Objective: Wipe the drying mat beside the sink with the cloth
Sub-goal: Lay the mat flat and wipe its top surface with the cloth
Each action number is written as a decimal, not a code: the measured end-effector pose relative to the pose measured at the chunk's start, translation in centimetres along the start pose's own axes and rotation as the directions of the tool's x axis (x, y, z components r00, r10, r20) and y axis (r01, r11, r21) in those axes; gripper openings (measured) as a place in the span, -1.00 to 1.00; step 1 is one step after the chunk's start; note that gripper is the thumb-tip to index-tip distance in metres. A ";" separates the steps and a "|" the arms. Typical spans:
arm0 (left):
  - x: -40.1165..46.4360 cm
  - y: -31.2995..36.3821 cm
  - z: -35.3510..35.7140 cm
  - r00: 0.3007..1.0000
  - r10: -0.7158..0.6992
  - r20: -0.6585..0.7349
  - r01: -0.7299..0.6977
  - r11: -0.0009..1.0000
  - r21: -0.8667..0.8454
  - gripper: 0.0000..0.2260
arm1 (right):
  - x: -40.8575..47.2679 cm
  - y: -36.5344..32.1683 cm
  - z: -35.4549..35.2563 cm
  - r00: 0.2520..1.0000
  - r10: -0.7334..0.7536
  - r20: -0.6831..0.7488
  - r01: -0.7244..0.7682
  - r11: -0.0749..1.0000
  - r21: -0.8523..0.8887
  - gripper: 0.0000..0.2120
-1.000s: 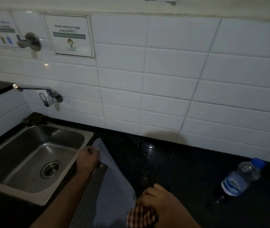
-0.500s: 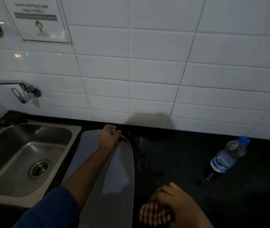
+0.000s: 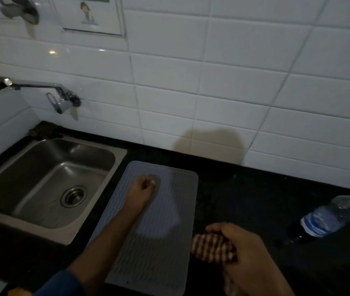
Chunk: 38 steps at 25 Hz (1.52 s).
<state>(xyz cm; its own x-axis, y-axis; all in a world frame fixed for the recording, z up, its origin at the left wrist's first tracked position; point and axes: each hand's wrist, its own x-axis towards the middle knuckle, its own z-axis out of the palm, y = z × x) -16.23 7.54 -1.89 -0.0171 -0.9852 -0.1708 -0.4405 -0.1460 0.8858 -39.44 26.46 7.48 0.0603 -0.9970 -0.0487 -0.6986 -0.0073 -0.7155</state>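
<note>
The mat (image 3: 159, 221) is now lying flat beside the sink (image 3: 41, 180). The left hand (image 3: 142, 189) is pressing it, fingers curled. The right hand (image 3: 242, 246) is squeezing the cloth (image 3: 210, 246), ready for wiping.

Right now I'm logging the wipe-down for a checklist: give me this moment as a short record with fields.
mat: grey ribbed drying mat, flat on the black counter, right of the sink
left hand: loosely closed, resting on the mat's far half
right hand: holding the striped cloth, at the mat's right edge
wiping: cloth not on the mat
other: water bottle lying on the counter, far right
</note>
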 end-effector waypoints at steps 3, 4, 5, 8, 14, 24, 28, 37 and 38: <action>-5.8 -3.8 -4.4 0.994 -0.112 -0.005 0.112 0.990 0.091 -0.89 | 3.2 -1.9 0.6 0.997 0.061 0.040 -0.066 0.988 0.142 -0.63; -7.8 -5.4 -6.1 0.986 -0.166 0.026 0.161 0.977 0.140 -0.87 | 4.8 -2.8 1.8 0.996 0.032 0.082 -0.043 0.989 0.143 -0.70; -9.3 -5.8 -6.6 0.980 -0.177 0.086 0.157 0.967 0.200 -0.84 | 6.7 -3.1 2.0 0.997 0.036 0.069 -0.044 0.991 0.125 -0.77; -12.0 -6.0 -6.9 0.980 -0.133 0.146 0.082 0.946 0.313 -0.72 | 13.2 -4.7 4.2 1.000 -0.011 0.008 0.010 0.980 0.201 -0.88; -13.1 -4.6 -7.6 0.981 -0.196 0.003 0.177 0.873 -0.454 -0.48 | 20.3 -9.5 11.5 0.907 0.110 0.408 -0.341 0.758 0.555 -0.79; -14.0 -6.4 -8.5 0.934 -0.301 -0.191 0.081 0.701 -0.708 -0.73 | 13.7 -8.6 18.0 0.769 -0.149 0.622 -0.494 0.479 0.725 -0.50; -15.3 -4.7 -10.3 0.919 -0.149 -0.366 0.013 0.937 -0.348 -0.91 | 9.4 -7.9 22.3 0.784 -0.008 0.621 -0.615 0.129 0.778 -0.62; -13.3 0.0 -12.4 0.943 -0.302 -0.141 0.286 0.951 -0.120 -0.82 | 7.1 -5.5 21.8 0.671 -0.073 0.738 -0.728 -0.248 0.639 -0.24; -13.1 0.0 -12.4 0.944 -0.318 -0.090 0.292 0.930 -0.224 -0.81 | 7.7 -4.7 21.4 0.704 -0.057 0.708 -0.709 -0.132 0.693 -0.34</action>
<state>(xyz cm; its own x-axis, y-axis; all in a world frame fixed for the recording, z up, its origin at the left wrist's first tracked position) -4.85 19.32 5.67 0.2044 -0.8918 -0.4037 -0.2140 -0.4432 0.8705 -20.39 20.47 -4.45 0.5876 -0.6464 -0.4868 0.5438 0.7609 -0.3540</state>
